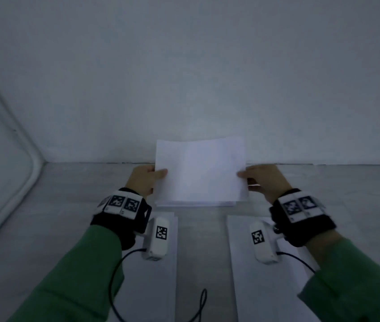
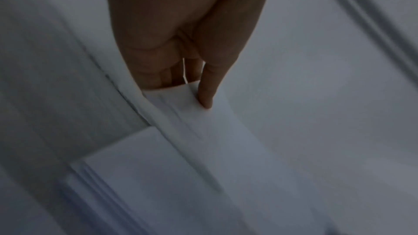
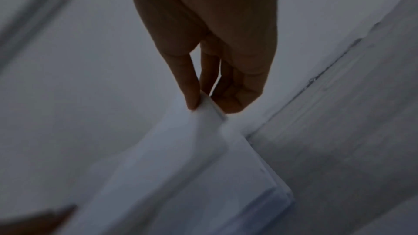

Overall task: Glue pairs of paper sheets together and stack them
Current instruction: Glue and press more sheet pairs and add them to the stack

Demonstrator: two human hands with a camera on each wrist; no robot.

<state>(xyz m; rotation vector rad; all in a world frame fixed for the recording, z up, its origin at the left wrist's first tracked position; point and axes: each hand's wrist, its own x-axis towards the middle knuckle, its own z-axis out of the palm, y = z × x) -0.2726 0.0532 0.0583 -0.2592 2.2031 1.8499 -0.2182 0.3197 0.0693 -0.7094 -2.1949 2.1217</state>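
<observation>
Both hands pinch a white paper sheet [image 1: 200,169] by its side edges, left hand [image 1: 143,180] and right hand [image 1: 264,181], above what looks like a paper stack [image 1: 194,203] on the worktop [image 1: 68,194].

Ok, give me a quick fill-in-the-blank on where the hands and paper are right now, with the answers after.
1. The held paper is gripped at its side edges by ____ hands.
2. The left hand lays its ____ on top of the paper, its other fingers underneath.
3. Directly below the held paper lies a ____ of white sheets on the table.
4. The right hand wears a wrist strap, and its sleeve is ____.

Missing words: both; thumb; stack; green
</observation>
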